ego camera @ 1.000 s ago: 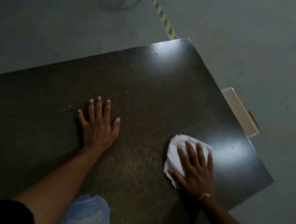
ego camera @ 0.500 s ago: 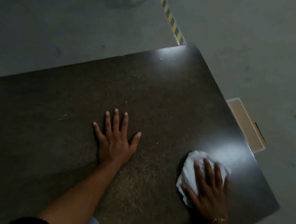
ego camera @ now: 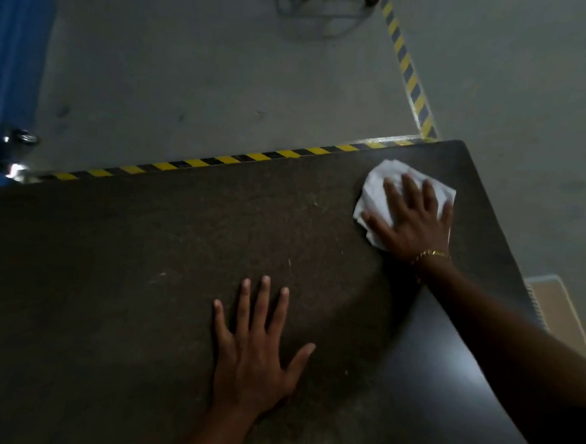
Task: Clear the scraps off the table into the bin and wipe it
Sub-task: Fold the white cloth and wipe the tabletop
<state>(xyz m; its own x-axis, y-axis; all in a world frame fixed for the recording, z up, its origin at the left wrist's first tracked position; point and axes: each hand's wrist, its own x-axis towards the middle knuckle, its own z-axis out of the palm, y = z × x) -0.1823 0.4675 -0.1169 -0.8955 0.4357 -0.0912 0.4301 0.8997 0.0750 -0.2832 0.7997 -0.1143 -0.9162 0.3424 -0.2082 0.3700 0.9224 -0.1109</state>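
Risk lay at the far right corner of the table [ego camera: 146, 247], where the right hand [ego camera: 413, 225], fingers spread flat, pressed the white cloth [ego camera: 385, 177] near both edges and might push specks [ego camera: 289, 262] onto the floor [ego camera: 224, 80]; the left hand [ego camera: 256, 353] lay splayed, holding nothing.

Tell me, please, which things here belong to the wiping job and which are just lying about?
Job: white cloth under the right hand; left hand flat on the table; pale flecks on it.
Lying about: striped floor tape; blue structure; wire frame; beige box beside the table, possibly the bin.
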